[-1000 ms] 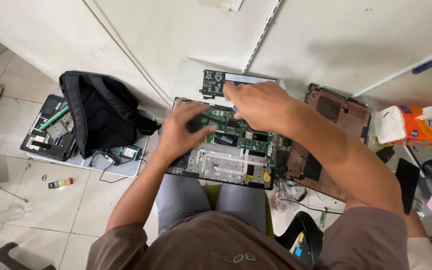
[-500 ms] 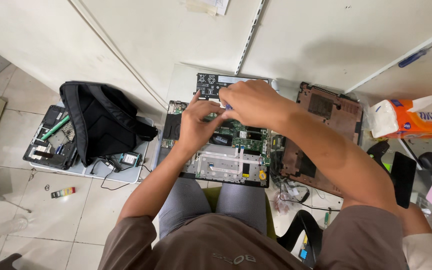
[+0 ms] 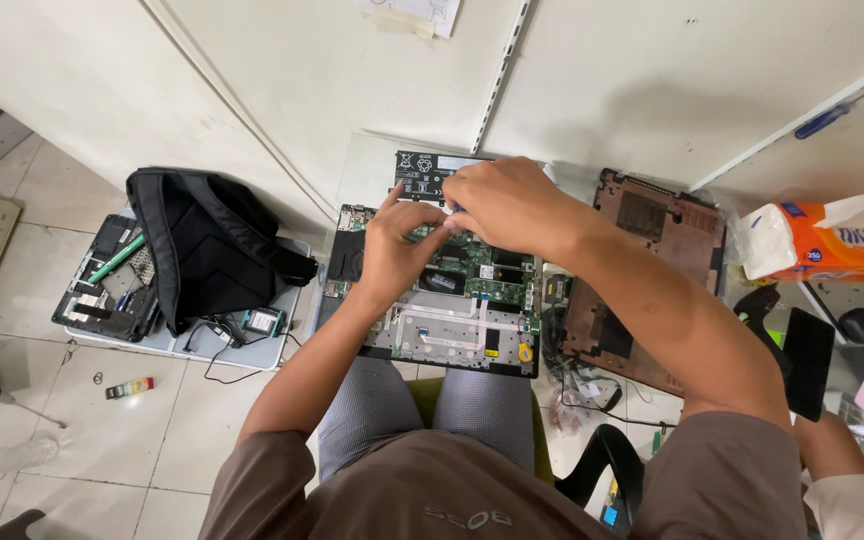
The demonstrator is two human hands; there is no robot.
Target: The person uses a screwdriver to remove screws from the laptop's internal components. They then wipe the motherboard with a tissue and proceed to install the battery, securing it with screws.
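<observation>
Head view: opened laptop (image 3: 452, 320) on lap, board exposed, against the white wall. Left hand (image 3: 392, 250) flat on the board, fingers loose. Right hand (image 3: 507, 205) curled over the top edge by the black battery (image 3: 420, 175); grasp unclear, fingertips hidden. Black backpack (image 3: 212, 245) left, brown bottom cover (image 3: 652, 260) right.

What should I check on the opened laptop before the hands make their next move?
1. Opened laptop steady on the lap: ok.
2. Left hand bracing the board: ok.
3. Right hand grip on a tool: cannot tell, fingers hide it.
4. Battery disconnected: cannot tell.
5. Brown bottom cover set aside, apart from the board: ok.
6. Loose cables by the right edge clear of the work: not ok, they lie close.
</observation>
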